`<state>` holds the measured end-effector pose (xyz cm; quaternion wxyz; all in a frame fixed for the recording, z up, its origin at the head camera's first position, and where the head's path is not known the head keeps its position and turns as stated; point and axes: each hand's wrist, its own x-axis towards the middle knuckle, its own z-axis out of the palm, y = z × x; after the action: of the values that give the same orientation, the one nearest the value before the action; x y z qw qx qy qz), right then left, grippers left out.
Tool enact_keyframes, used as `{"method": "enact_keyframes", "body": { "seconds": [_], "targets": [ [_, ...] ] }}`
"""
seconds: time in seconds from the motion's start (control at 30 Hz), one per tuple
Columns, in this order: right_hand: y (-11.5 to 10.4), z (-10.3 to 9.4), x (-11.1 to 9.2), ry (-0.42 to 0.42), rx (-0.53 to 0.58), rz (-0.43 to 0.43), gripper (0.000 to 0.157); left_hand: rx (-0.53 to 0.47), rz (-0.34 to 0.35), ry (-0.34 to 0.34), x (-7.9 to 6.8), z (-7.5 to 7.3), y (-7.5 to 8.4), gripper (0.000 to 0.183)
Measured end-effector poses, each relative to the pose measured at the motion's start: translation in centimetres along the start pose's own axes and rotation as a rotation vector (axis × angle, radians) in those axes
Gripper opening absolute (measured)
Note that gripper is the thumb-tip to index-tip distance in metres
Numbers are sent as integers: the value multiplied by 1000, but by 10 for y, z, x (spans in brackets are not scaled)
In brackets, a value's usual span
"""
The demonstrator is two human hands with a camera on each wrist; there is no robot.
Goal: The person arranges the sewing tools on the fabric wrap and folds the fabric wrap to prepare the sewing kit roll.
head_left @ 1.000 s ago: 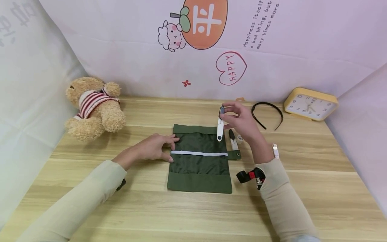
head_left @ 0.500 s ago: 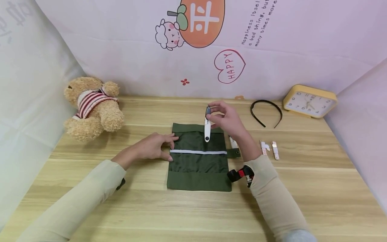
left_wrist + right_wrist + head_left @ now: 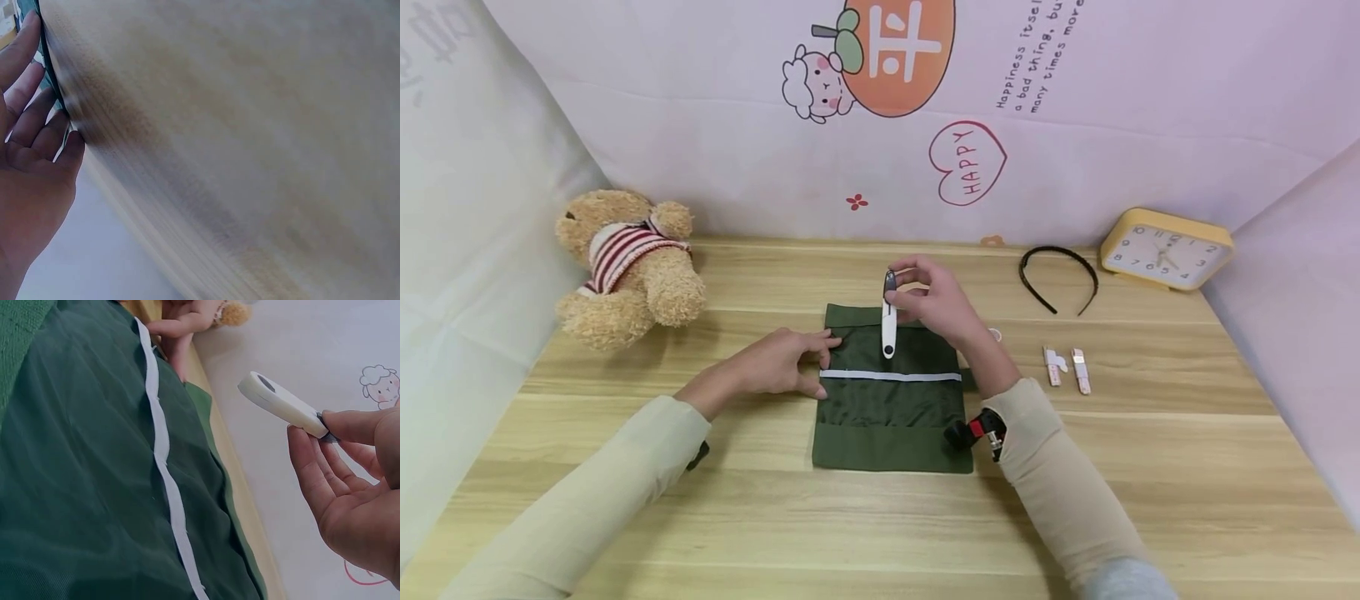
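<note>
In the head view my right hand (image 3: 936, 302) pinches a slim white tool (image 3: 889, 327) by its dark grey end. The tool points down over the upper half of a dark green fabric pouch (image 3: 891, 404), its black-dotted white end lowest. Thumb and fingertips meet on its dark end in the right wrist view, where the white body (image 3: 281, 406) shows. My left hand (image 3: 782, 364) rests with spread fingers at the pouch's left edge, next to one end of the white elastic band (image 3: 917, 377). The left wrist view shows those fingers (image 3: 47, 125) along the fabric's rim.
A teddy bear (image 3: 632, 267) lies at the left rear. Right of the pouch are two small pinkish-white strips (image 3: 1081, 371), a black headband (image 3: 1060, 250) and a yellow clock (image 3: 1167, 250). A printed white cloth (image 3: 737, 167) hangs behind the wooden table (image 3: 880, 533).
My right hand has moved left with the white tool, from the pouch's right edge to over its upper middle. The left hand stays at the left edge.
</note>
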<state>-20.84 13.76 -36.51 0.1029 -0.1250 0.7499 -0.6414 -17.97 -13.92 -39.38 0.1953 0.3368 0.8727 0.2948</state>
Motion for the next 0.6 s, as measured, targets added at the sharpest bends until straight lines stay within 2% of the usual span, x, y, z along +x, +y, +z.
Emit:
{"method": "enact_keyframes", "body": {
  "seconds": [0.3, 0.6],
  "targets": [
    [6, 12, 7, -17, 14, 10, 40, 3, 2, -1, 0, 0, 1, 26],
    [12, 22, 17, -40, 35, 25, 46, -1, 0, 2, 0, -1, 2, 26]
  ]
}}
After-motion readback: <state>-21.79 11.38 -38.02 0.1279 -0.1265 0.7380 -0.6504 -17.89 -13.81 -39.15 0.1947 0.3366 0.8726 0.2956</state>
